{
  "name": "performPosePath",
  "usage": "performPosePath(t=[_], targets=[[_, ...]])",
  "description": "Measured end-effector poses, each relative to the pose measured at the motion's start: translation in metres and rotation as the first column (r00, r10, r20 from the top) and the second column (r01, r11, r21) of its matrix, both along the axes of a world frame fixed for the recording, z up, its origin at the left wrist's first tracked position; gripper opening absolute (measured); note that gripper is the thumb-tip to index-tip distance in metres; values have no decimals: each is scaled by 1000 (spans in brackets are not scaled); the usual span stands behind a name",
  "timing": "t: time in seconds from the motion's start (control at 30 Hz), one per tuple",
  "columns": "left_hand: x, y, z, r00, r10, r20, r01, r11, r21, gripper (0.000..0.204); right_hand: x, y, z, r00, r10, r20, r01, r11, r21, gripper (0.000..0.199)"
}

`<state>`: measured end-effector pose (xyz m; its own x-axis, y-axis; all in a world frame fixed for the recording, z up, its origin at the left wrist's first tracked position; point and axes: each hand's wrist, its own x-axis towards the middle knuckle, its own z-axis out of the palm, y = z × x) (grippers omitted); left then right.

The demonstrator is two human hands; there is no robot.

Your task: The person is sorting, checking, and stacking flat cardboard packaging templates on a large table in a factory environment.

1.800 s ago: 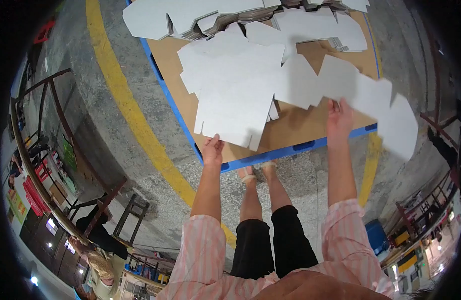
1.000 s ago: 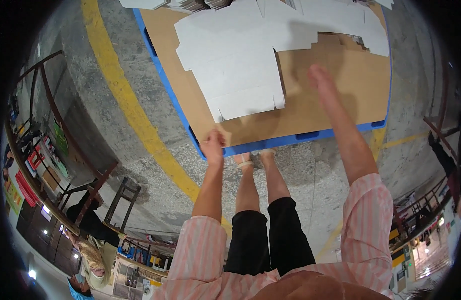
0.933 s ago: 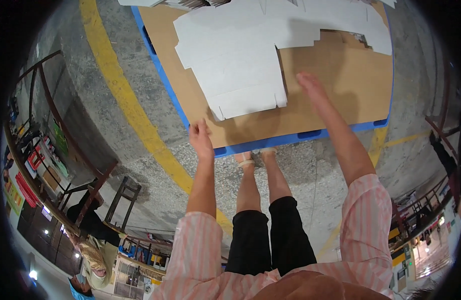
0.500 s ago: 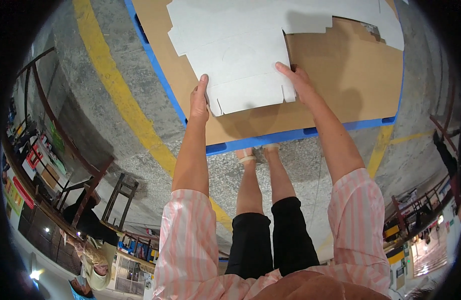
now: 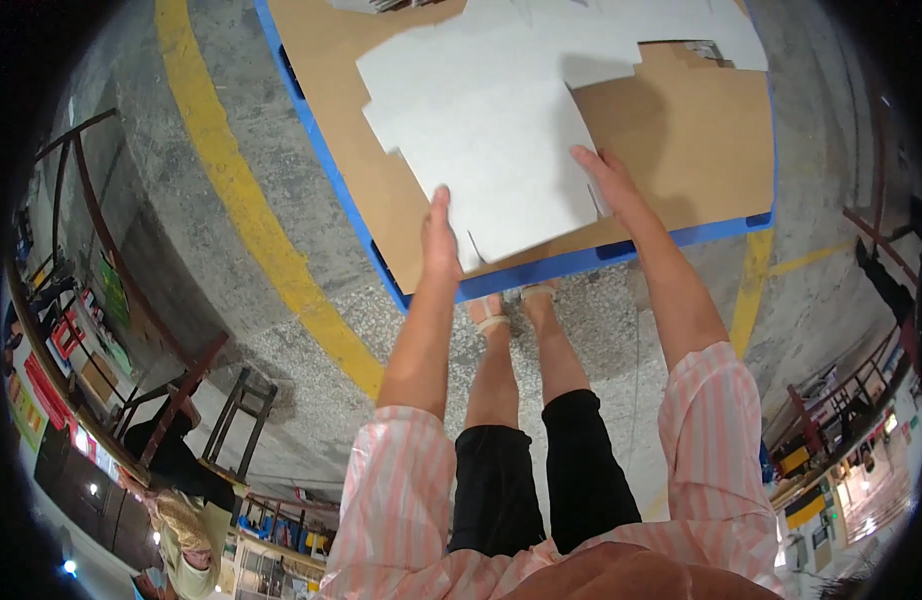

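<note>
My left hand and my right hand grip the near corners of a flat white die-cut cardboard sheet. The sheet lies over a brown cardboard layer on a blue pallet. More white sheets spread toward the pallet's far side. My left hand holds the sheet's near left edge, thumb on top. My right hand clasps the near right edge beside a cut notch.
A yellow painted line runs across the concrete floor left of the pallet. My sandalled feet stand at the pallet's near edge. Metal racks and a stool stand at the lower left, where another person sits.
Both hands came off the pallet's near edge and took hold of the front white sheet. The view has shifted closer to the pallet.
</note>
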<state>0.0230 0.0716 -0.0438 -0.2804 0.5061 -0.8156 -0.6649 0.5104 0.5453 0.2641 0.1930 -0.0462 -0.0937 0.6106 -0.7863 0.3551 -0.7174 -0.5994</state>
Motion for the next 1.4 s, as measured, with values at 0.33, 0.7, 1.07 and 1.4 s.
performPosePath(t=[0.33, 0.7, 1.07, 1.4], targets=[[72, -181, 52, 967, 85, 242, -60, 992, -107, 58, 64, -175, 36, 991, 73, 116, -75, 997, 10, 55], [-42, -352, -8, 987, -38, 155, 84, 950, -300, 63, 8, -344, 10, 982, -182, -50, 168, 964, -208, 54], [-38, -353, -43, 975, -101, 200, 122, 988, -97, 76, 41, -220, -35, 772, -595, -223, 572, 803, -167, 61], [-66, -299, -72, 995, -89, -39, 81, 981, -179, 73, 16, -213, -27, 642, -718, -269, 656, 696, -292, 60]])
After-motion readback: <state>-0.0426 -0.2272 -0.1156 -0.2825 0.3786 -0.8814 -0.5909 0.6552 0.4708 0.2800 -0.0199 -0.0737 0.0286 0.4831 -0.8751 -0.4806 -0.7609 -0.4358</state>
